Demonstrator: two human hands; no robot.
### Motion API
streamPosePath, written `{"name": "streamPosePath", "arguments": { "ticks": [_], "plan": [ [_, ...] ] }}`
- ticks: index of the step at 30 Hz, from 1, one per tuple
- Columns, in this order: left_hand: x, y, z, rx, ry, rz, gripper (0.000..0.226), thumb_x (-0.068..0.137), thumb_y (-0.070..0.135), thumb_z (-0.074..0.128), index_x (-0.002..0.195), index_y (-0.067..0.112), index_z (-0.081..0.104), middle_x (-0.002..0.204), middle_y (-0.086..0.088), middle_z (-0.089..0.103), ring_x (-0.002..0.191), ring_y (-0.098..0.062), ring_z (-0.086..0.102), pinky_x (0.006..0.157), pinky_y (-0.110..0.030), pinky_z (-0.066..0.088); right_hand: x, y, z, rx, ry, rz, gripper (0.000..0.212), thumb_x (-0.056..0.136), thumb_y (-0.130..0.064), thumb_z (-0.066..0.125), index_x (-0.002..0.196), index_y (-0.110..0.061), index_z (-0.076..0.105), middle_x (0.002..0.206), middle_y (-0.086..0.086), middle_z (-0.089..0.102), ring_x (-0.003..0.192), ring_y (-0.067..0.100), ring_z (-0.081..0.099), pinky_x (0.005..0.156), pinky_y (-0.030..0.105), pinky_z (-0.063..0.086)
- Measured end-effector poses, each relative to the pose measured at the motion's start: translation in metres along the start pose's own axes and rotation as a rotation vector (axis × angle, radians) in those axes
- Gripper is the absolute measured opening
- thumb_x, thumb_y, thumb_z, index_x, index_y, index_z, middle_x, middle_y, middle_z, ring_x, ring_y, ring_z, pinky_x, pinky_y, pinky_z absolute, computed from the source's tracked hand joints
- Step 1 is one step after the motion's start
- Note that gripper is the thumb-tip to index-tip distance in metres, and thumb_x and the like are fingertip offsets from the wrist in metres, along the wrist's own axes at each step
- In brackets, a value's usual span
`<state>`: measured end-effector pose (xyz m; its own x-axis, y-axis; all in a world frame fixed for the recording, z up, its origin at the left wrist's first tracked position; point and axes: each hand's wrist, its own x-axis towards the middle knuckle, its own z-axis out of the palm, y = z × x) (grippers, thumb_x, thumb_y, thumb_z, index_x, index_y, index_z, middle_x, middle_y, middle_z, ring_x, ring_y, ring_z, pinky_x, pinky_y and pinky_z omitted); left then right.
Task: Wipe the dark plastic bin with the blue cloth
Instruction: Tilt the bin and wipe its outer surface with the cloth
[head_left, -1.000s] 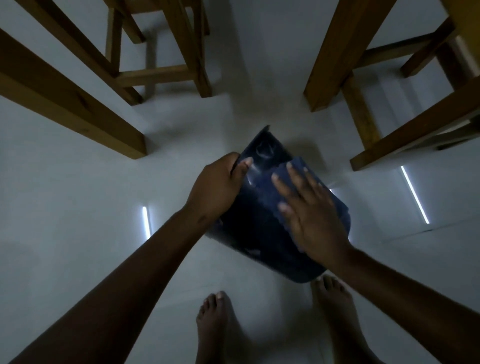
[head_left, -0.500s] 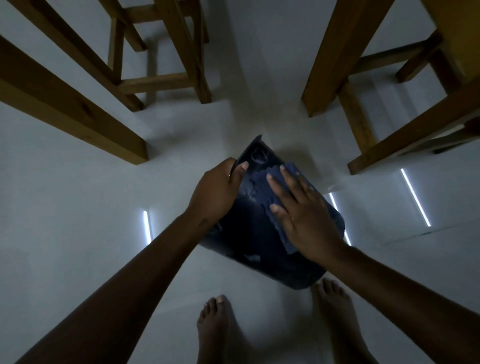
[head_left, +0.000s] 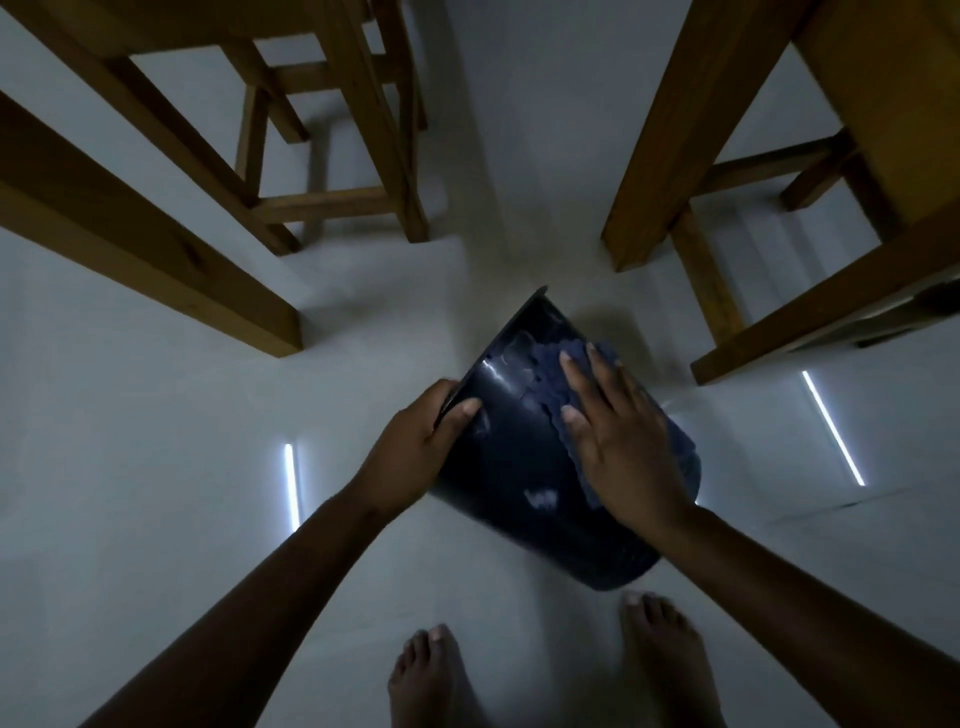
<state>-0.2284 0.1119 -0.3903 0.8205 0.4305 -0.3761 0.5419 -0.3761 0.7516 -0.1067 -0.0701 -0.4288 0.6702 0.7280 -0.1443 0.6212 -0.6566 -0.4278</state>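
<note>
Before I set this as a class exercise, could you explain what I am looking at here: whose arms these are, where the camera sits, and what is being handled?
The camera is worn on a person's head and looks down, so the two bare arms reaching in from below are the wearer's own, and their bare feet show at the bottom. There is no machine. The left hand grips the rim of a dark plastic bin, which lies tilted on its side over the pale floor. The right hand lies flat on a blue cloth, pressing it against the bin's outer wall to wipe it. Wooden chair legs and other wooden furniture legs stand around. The bright streaks on the floor look like reflected light.
</note>
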Motion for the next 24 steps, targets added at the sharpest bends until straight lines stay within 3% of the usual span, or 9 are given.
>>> {"name": "streamPosePath", "arguments": {
  "ticks": [4, 6, 8, 10, 13, 15, 19, 21, 24],
  "plan": [
    [-0.003, -0.004, 0.002, 0.1, 0.07, -0.002, 0.027, 0.099, 0.043, 0.039, 0.094, 0.022, 0.055, 0.087, 0.003, 0.069, 0.078, -0.01, 0.066, 0.065, -0.022, 0.05, -0.016, -0.004, 0.006, 0.013, 0.016, 0.026, 0.058, 0.098, -0.05, 0.007, 0.152, -0.03, 0.012, 0.161, 0.002, 0.013, 0.146, 0.027, 0.01, 0.115, 0.05, 0.025],
    [0.008, 0.003, -0.001, 0.18, 0.124, 0.05, 0.03, 0.099, 0.043, 0.039, 0.092, 0.02, 0.057, 0.082, 0.003, 0.068, 0.074, -0.015, 0.065, 0.067, -0.029, 0.049, -0.048, -0.018, 0.02, -0.094, -0.025, -0.086, 0.055, 0.098, -0.046, 0.016, 0.151, -0.034, 0.007, 0.161, 0.001, 0.008, 0.146, 0.033, 0.009, 0.113, 0.051, 0.02],
    [0.017, 0.011, -0.005, 0.223, 0.096, 0.106, 0.031, 0.1, 0.042, 0.038, 0.091, 0.021, 0.058, 0.084, 0.005, 0.066, 0.076, -0.015, 0.063, 0.068, -0.027, 0.047, -0.065, -0.021, 0.03, -0.135, -0.059, -0.228, 0.058, 0.096, -0.045, 0.025, 0.15, -0.039, 0.004, 0.161, -0.001, 0.002, 0.147, 0.036, 0.005, 0.114, 0.052, 0.017],
    [0.023, 0.015, -0.007, 0.223, 0.051, 0.128, 0.027, 0.101, 0.041, 0.036, 0.091, 0.024, 0.056, 0.085, 0.006, 0.063, 0.078, -0.014, 0.061, 0.067, -0.023, 0.045, -0.051, -0.013, 0.029, -0.101, -0.032, -0.285, 0.055, 0.098, -0.045, 0.022, 0.149, -0.042, 0.002, 0.161, -0.003, 0.001, 0.148, 0.031, 0.001, 0.116, 0.051, 0.016],
    [0.026, 0.017, -0.005, 0.235, 0.052, 0.093, 0.026, 0.101, 0.04, 0.034, 0.092, 0.025, 0.052, 0.085, 0.005, 0.061, 0.078, -0.015, 0.06, 0.068, -0.025, 0.041, -0.021, 0.003, 0.017, 0.126, -0.007, -0.071, 0.052, 0.098, -0.054, 0.005, 0.148, -0.041, 0.002, 0.161, -0.003, 0.005, 0.147, 0.024, 0.012, 0.111, 0.051, 0.035],
    [0.027, 0.02, -0.003, 0.239, 0.063, 0.065, 0.026, 0.101, 0.041, 0.034, 0.089, 0.025, 0.051, 0.085, 0.004, 0.061, 0.078, -0.017, 0.06, 0.07, -0.026, 0.04, -0.027, 0.002, 0.015, 0.141, -0.015, 0.028, 0.054, 0.098, -0.054, 0.005, 0.149, -0.039, 0.002, 0.161, -0.001, 0.007, 0.146, 0.025, 0.016, 0.107, 0.051, 0.04],
    [0.027, 0.019, -0.003, 0.242, 0.064, 0.037, 0.027, 0.101, 0.042, 0.034, 0.085, 0.026, 0.048, 0.08, 0.005, 0.058, 0.074, -0.016, 0.056, 0.066, -0.026, 0.037, -0.068, -0.016, 0.033, -0.145, -0.103, -0.199, 0.059, 0.094, -0.043, 0.028, 0.15, -0.038, 0.009, 0.161, 0.002, 0.008, 0.145, 0.039, 0.009, 0.111, 0.058, 0.025],
    [0.027, 0.019, -0.002, 0.245, 0.074, 0.045, 0.027, 0.101, 0.043, 0.034, 0.085, 0.026, 0.048, 0.078, 0.006, 0.057, 0.073, -0.017, 0.056, 0.065, -0.027, 0.037, -0.063, -0.012, 0.032, -0.158, -0.087, -0.285, 0.059, 0.094, -0.045, 0.03, 0.149, -0.042, 0.008, 0.161, -0.002, 0.006, 0.147, 0.035, 0.005, 0.114, 0.053, 0.018],
    [0.028, 0.021, 0.0, 0.271, 0.094, 0.02, 0.029, 0.1, 0.045, 0.034, 0.086, 0.023, 0.048, 0.073, 0.007, 0.055, 0.07, -0.016, 0.054, 0.062, -0.027, 0.036, -0.033, -0.002, 0.022, 0.014, -0.031, -0.114, 0.052, 0.098, -0.048, 0.019, 0.149, -0.042, 0.007, 0.161, -0.003, 0.007, 0.148, 0.024, 0.005, 0.117, 0.049, 0.019]
  ]
}}
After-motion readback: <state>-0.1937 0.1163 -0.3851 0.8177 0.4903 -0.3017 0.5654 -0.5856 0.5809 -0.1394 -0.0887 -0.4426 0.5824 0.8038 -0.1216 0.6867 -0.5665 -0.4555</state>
